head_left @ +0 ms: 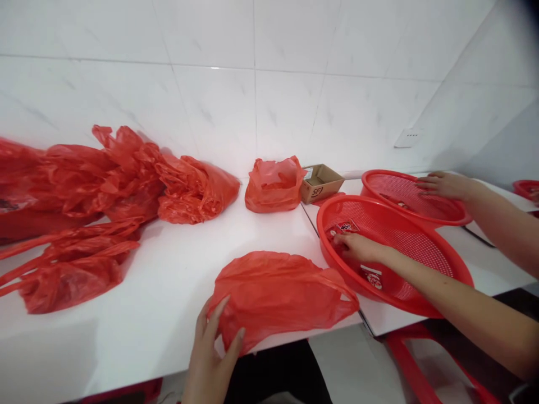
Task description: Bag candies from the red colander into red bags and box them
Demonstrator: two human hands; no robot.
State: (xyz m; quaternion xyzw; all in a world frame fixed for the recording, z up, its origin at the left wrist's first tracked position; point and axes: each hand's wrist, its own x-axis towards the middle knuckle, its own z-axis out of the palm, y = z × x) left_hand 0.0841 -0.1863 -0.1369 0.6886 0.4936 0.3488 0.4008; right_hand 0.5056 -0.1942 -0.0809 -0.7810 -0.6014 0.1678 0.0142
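Observation:
My left hand (214, 348) is at the near edge of the white table, with thumb and fingers apart. Its fingertips touch the left end of a thin red plastic bag (278, 297), which lies spread out and partly overhangs the edge. My right hand is not in view. Close by on the right, a co-worker's hand (356, 247) reaches into a large red mesh basket (438, 252). Small red and white packets (373, 278) lie in that basket. A second hand (444, 185), coming from the right, rests over another red basket (381, 179) behind it.
Filled red bags (126, 179) are heaped at the left by the tiled wall. A flatter red bag (80, 269) lies before them. An upright opened red bag (275, 188) stands beside a small cardboard box (322, 182). Below the table at right is a red stool (412, 365).

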